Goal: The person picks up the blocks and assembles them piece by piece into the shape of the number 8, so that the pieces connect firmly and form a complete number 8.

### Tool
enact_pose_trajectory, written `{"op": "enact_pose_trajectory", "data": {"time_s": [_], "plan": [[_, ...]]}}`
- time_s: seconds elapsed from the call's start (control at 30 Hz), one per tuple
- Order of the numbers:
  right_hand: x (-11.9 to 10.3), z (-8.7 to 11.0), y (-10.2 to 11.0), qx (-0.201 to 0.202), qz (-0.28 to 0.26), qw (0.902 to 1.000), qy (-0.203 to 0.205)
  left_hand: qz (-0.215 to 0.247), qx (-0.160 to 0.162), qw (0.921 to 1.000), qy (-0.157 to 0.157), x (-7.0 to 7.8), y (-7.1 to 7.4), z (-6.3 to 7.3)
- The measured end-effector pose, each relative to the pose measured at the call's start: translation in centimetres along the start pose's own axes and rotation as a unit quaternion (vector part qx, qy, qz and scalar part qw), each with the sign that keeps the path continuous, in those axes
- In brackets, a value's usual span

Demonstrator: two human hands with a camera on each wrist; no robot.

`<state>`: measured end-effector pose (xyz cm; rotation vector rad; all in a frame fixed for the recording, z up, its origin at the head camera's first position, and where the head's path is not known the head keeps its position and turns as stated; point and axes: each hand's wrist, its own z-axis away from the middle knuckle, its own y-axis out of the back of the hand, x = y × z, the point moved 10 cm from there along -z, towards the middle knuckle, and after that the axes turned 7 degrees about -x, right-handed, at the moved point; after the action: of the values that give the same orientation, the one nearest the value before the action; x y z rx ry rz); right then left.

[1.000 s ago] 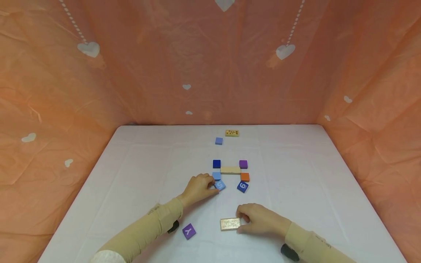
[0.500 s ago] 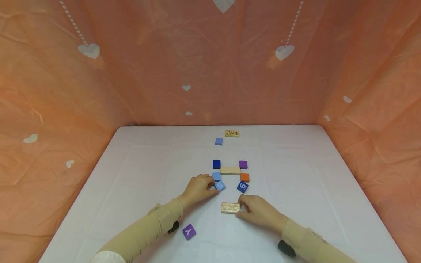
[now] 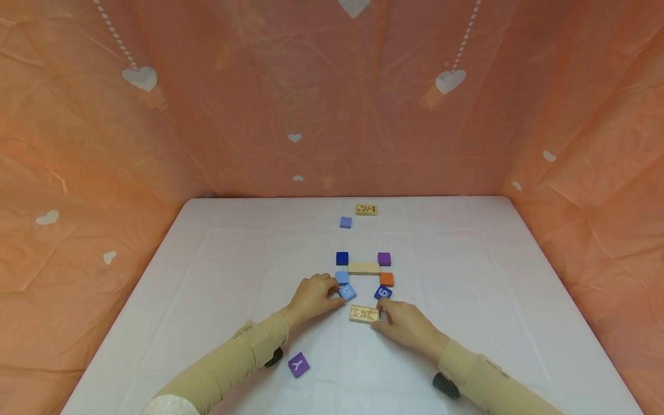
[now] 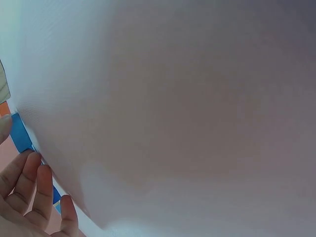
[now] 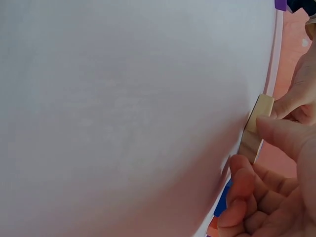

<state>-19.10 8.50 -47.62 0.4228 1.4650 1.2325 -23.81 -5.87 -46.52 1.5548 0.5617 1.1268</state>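
Observation:
My left hand (image 3: 312,297) pinches a light blue square tile (image 3: 347,293) marked with a white character, thumb on its near side; the same tile (image 4: 20,133) shows at the left edge of the left wrist view. My right hand (image 3: 410,324) holds a flat wooden block (image 3: 364,314) with printed markings by its right end, between thumb and fingers. In the right wrist view the pale side of the wooden block (image 5: 260,111) shows by the thumb. Just beyond this block lies a dark blue tile (image 3: 383,292) marked 6, close to the right fingertips.
A plain wooden bar (image 3: 363,269) lies between a dark blue tile (image 3: 342,258), a light blue one (image 3: 341,278), a purple one (image 3: 384,259) and an orange one (image 3: 386,279). Farther back are a periwinkle tile (image 3: 345,222) and a printed block (image 3: 366,210). A purple Y tile (image 3: 298,365) lies near.
My right hand has moved the printed wooden block forward, away from me, toward the tiles, and the block now sits slightly turned. The left hand has stayed at the light blue tile.

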Motion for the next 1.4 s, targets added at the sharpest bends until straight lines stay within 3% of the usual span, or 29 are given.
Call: {"op": "enact_pose_trajectory", "data": {"time_s": [0.17,0.4,0.6,0.93,1.4], "plan": [[0.0,-0.1,0.1,0.008,0.008,0.9999,-0.001,0.000,0.000,1.0000,-0.002,0.0,0.0,0.0],[0.0,-0.4,-0.1,-0.011,-0.012,0.9998,-0.009,-0.003,0.000,1.0000,-0.004,0.0,0.0,0.0],[-0.6,-0.5,0.0,-0.001,-0.002,1.0000,0.001,-0.001,0.001,1.0000,-0.006,0.0,0.0,0.0],[-0.3,-1.0,-0.1,0.004,0.006,0.9996,-0.026,-0.001,-0.004,1.0000,-0.001,0.1,0.1,0.1],[0.2,-1.3,0.0,0.013,0.008,0.9994,-0.032,-0.006,-0.005,1.0000,0.002,0.0,0.0,0.0]]}}
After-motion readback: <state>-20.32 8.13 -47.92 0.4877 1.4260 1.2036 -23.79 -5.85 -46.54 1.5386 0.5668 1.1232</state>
